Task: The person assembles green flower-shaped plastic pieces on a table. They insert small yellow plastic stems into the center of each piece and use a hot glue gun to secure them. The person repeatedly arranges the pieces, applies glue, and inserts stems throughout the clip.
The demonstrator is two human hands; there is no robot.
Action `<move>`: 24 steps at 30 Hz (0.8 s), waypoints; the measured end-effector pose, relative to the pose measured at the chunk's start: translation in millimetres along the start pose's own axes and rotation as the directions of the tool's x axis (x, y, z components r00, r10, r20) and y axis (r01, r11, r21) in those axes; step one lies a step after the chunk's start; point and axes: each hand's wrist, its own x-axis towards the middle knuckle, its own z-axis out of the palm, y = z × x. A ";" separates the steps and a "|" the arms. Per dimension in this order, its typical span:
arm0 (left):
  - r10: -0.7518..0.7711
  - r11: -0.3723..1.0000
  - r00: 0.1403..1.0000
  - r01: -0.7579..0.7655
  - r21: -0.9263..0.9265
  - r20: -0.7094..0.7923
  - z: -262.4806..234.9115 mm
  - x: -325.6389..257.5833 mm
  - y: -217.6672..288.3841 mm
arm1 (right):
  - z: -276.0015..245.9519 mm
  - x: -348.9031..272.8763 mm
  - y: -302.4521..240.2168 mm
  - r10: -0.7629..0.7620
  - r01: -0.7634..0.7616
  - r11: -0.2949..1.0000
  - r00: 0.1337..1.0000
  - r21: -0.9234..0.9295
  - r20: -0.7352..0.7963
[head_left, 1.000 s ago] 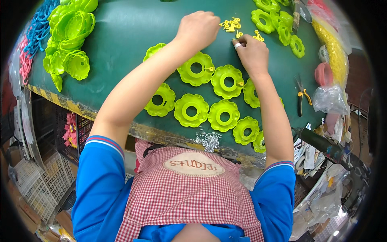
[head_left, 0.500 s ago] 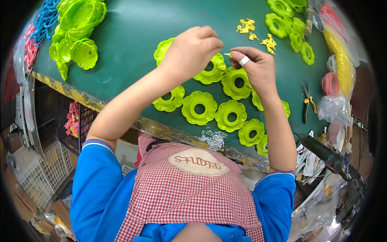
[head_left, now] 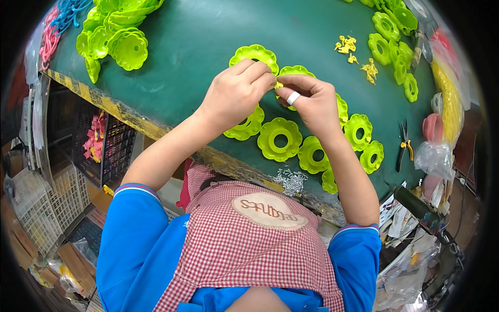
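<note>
Left hand and right hand pinch one small yellow piece together above the green surface. Judged early: loose yellow pieces and flower-shaped discs await handling.

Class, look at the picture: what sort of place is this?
Probably a small assembly workbench: rows of green flower-shaped plastic rings on a green table, a pile of small screws, and pliers nearby.

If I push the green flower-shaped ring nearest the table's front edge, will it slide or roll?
The green ring lies flat, so it would likely slide, not roll. It looks like thin moulded plastic, probably light and stiff. It sits near the table edge, so a push could tip it off.
</note>
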 end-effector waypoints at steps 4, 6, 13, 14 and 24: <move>-0.007 1.000 0.999 0.007 0.012 0.036 -3.0 -5.8 -3.8 | -2.3 -0.7 0.4 -0.405 0.408 0.652 0.900 -0.639 0.161; -0.045 0.999 0.998 0.046 -0.006 0.043 -0.3 -8.6 -10.3 | 1.4 9.8 -0.6 -0.504 0.408 0.461 0.851 -0.788 0.146; -0.260 0.952 0.965 0.259 -0.164 0.018 9.7 -9.9 -22.5 | 3.2 39.8 7.6 -0.483 0.369 0.358 0.859 -0.858 0.168; -0.251 0.953 0.968 0.250 -0.170 0.015 10.2 -10.6 -23.3 | 2.1 39.5 5.5 -0.457 0.355 0.351 0.873 -0.866 0.172; -0.555 0.006 0.700 0.544 -0.839 0.450 -12.6 -20.8 -2.4 | 15.0 -9.4 -17.6 -0.328 0.329 0.891 0.943 -0.312 0.059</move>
